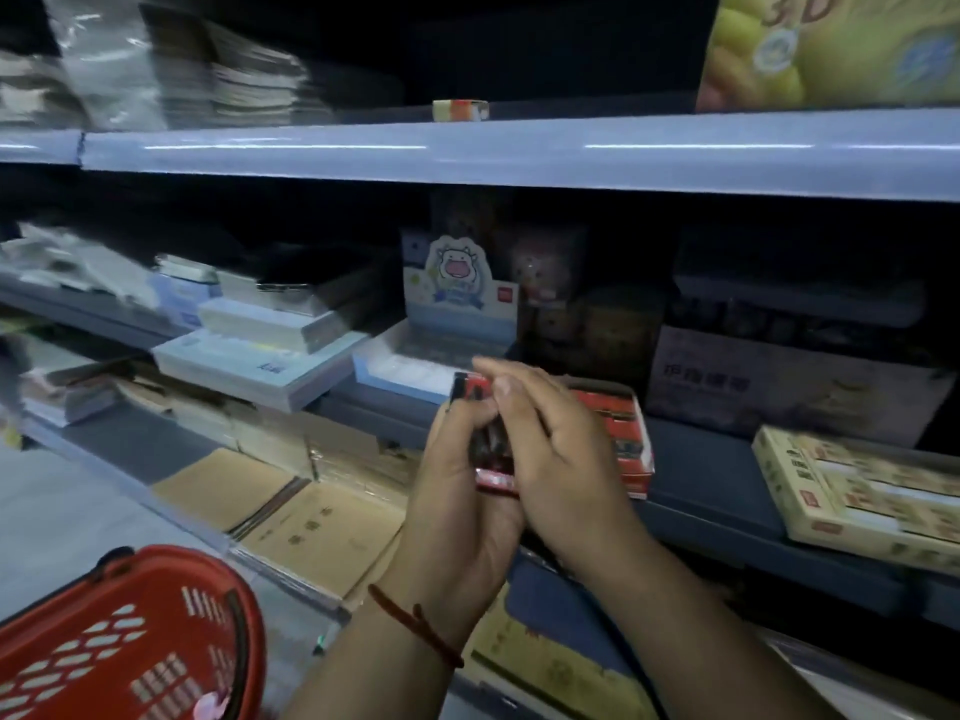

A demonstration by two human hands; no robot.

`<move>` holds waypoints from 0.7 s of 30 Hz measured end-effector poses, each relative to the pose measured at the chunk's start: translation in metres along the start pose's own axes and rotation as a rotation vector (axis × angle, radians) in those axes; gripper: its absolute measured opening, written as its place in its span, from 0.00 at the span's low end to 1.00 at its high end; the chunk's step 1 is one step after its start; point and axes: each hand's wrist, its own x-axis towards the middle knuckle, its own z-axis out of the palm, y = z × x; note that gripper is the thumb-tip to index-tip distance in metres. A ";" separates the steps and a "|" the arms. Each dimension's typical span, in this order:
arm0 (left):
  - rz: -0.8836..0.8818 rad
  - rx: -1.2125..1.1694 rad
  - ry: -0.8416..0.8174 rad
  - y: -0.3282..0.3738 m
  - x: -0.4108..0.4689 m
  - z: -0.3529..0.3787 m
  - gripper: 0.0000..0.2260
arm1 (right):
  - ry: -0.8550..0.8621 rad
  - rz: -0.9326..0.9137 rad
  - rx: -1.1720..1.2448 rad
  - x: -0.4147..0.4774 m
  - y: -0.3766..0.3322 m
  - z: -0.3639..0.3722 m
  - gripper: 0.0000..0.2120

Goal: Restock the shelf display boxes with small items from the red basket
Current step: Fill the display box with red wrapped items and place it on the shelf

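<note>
Left hand (457,511) cups our red packs (496,478) from beneath, held on end; right hand (563,459) curls over them. Just beyond that hand, the nearer one, sits the red box (631,444); basket (104,641) low left of our hands.

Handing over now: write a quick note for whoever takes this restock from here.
Left hand: grips a stack of small red packs from below.
Right hand: curled over the same stack.
Red display box on the shelf just behind the hands, already holding some packs.
Red basket at lower left, contents unclear.
Left to do: set the stack in the box.
</note>
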 end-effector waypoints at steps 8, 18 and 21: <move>-0.146 -0.131 0.084 0.008 0.022 -0.020 0.31 | 0.008 -0.126 -0.332 0.012 0.022 0.022 0.13; -0.206 -0.321 0.148 -0.001 0.038 -0.031 0.28 | -0.101 -0.008 -0.370 0.015 0.025 0.026 0.26; -0.215 -0.390 0.182 0.003 0.042 -0.033 0.27 | -0.072 0.049 -0.247 0.016 0.023 0.026 0.29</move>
